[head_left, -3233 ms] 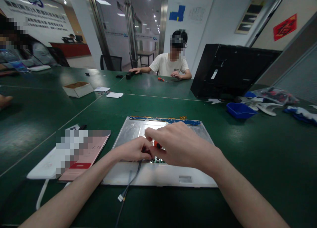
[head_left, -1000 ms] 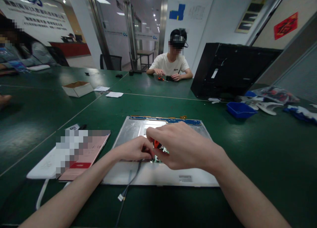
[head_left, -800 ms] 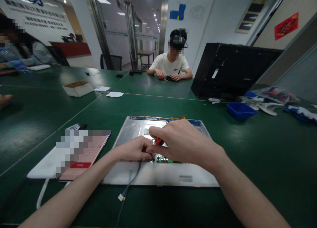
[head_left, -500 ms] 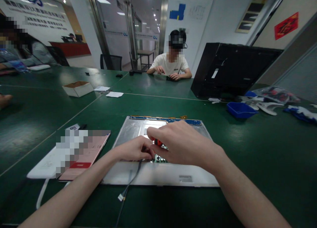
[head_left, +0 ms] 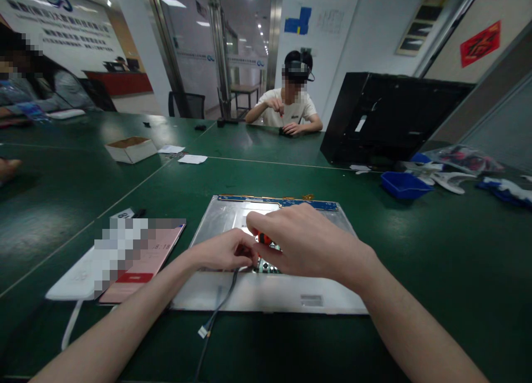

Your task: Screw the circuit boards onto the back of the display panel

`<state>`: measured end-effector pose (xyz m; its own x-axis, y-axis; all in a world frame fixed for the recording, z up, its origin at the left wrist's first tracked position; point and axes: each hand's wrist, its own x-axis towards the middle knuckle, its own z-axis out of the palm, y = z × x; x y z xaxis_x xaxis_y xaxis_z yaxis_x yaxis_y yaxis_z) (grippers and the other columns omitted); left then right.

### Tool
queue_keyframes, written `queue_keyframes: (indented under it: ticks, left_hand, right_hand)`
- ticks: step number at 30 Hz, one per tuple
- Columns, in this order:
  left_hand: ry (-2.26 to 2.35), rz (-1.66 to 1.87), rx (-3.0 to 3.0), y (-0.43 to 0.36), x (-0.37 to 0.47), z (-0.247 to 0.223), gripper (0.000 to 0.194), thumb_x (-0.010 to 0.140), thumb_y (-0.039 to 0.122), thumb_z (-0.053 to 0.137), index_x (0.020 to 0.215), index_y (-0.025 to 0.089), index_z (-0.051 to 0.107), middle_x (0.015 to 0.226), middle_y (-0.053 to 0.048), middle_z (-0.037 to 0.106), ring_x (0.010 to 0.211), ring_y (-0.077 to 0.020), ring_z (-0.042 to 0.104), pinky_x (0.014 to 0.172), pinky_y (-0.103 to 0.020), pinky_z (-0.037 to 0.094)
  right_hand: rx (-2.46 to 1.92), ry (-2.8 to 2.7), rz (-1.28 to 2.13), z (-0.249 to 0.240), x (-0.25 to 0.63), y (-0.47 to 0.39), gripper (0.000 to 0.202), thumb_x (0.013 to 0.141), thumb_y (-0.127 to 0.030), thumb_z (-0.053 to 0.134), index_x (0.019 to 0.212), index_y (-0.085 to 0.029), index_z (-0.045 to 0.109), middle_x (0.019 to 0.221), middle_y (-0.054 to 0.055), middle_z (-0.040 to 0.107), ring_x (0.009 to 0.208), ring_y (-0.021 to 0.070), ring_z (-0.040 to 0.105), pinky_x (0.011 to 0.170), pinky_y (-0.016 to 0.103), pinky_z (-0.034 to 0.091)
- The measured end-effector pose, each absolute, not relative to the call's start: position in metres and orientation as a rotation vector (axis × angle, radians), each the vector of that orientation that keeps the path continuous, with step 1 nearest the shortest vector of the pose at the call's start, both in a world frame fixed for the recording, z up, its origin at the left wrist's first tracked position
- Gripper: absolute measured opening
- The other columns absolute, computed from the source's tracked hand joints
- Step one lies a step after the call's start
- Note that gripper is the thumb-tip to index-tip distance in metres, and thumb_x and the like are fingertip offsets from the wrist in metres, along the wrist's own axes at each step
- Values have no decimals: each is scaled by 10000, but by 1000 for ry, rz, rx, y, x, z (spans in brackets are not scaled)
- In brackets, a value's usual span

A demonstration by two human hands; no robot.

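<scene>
A flat silver display panel (head_left: 286,294) lies on the green table, with a blue strip board (head_left: 320,204) along its far edge. My right hand (head_left: 310,241) is closed around a screwdriver (head_left: 264,239), of which only part of the red-and-black handle shows; its tip is hidden. Under the hands sits a small green circuit board (head_left: 267,267), largely covered. My left hand (head_left: 228,250) is closed, its fingertips pinched at the left end of this board; what they grip is hidden. From beneath them a dark cable (head_left: 228,299) with a white connector (head_left: 203,331) runs over the panel's near edge.
A phone (head_left: 143,272) and a white device (head_left: 78,277) lie to the left. Further back are a white box (head_left: 131,150) and paper slips (head_left: 192,159). A black monitor (head_left: 394,117) and a blue tray (head_left: 405,184) stand right. A person (head_left: 288,108) sits opposite.
My hands and the panel stay nearly in place. The person opposite has raised one hand above the small dark item.
</scene>
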<state>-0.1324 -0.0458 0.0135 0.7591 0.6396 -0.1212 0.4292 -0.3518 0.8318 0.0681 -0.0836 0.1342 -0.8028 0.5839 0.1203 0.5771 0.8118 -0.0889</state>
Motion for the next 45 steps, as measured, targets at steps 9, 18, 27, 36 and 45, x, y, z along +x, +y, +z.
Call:
queue_keyframes:
  ticks: [9,18,27,36,45]
  left_hand:
    - [838,284,1959,-47,-133,13,148,772,190,608,902,140,660,782,-26,647,691,-149,580,617,-247,461]
    - [801,309,1904,-45,-132,13,102,792,195,625,864,140,673,815,-30,677,737,-161,614,682,-277,502]
    - [759,311,1923,-43,-132,11,100,797,192,613,855,147,681,808,-30,688,749,-165,623,695,-275,503]
    - [807,325,1979,-46,-133,12,112,794,197,594,867,145,662,805,-34,667,734,-164,601,656,-264,478]
    - [808,308,2004,-47,-133,14,136,800,208,570,893,144,646,799,-33,643,698,-156,579,610,-254,459]
  right_hand:
    - [-923,-2840,74,133,67,-84,79,894,-260,445,893,-197,493,744,2,636,584,117,476,497,267,189]
    - [-915,-2881,92,133,68,-83,83,877,-246,457,936,-200,491,796,16,646,626,130,503,516,268,195]
    - [-886,-2847,70,132,68,-83,65,874,-243,463,916,-198,481,766,4,638,603,127,497,498,266,197]
    - [-886,-2863,85,133,67,-83,70,868,-232,471,926,-195,482,779,7,640,600,121,485,492,265,196]
    - [-901,-2875,88,135,67,-84,67,865,-213,464,929,-196,477,789,7,640,620,125,499,494,263,218]
